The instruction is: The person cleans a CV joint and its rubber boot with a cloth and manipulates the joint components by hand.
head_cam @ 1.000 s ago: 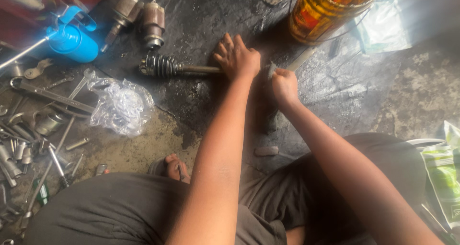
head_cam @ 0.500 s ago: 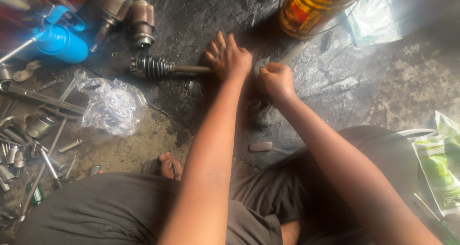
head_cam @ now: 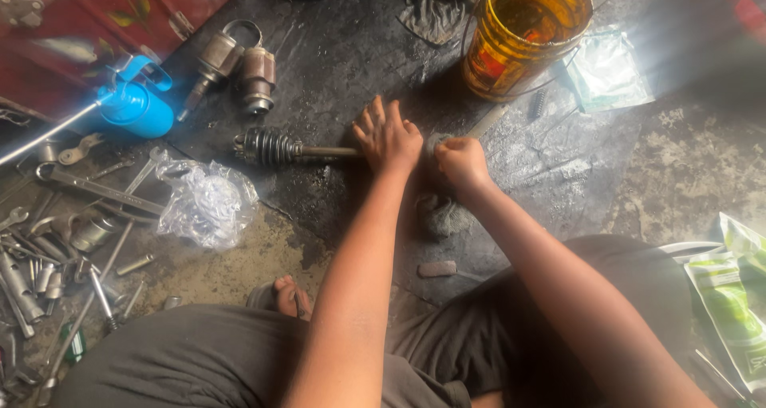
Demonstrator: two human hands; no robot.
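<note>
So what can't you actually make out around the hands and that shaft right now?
- Head view: the middle of the axle shaft is covered by the left hand.
- What the right hand grips: hidden inside the closed fist.
- The far end of the shaft: blocked by both hands.
- Top of the amber container: cut off by the frame edge.
- Small tools at left: too small to identify.

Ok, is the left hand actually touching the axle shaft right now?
Touching. The head view shows the left hand pressed flat over the axle shaft, whose bare rod runs from the ribbed boot straight under the palm, no gap showing.
</note>
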